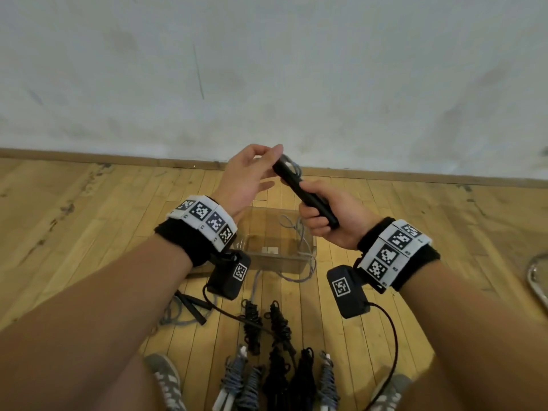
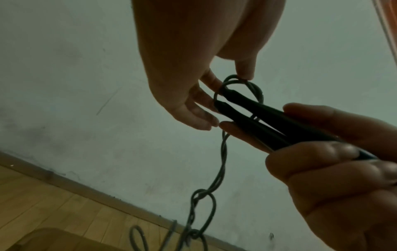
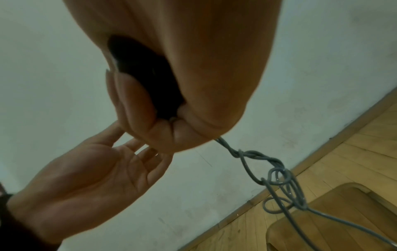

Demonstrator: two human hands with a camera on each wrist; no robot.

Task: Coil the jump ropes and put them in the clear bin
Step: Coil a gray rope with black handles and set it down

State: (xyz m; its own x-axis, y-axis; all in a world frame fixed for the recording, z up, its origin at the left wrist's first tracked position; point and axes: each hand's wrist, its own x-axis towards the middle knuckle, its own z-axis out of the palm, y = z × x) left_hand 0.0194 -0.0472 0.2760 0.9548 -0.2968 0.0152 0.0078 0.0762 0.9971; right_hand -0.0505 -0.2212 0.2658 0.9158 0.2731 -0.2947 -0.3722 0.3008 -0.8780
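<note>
- Fingers (image 1: 308,209) of right hand (image 1: 332,221) clenched round two black plastic jump-rope handles (image 1: 305,192).
- Left fingers (image 2: 211,79) relaxed, touching thin grey cord (image 2: 223,152) at handle tips.
- Cord dangling twisted below fingers into clear plastic bin (image 1: 308,247); likely to knot while coiling.

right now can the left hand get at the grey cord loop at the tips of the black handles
Probably yes. The left hand is already at the handle tips, its fingertips touching the grey cord loop. The right hand grips the black handles lower down, leaving that end free.

Black-handled jump rope (image 1: 305,192) held aloft, its grey cord trailing into the clear bin (image 1: 277,258).
</note>
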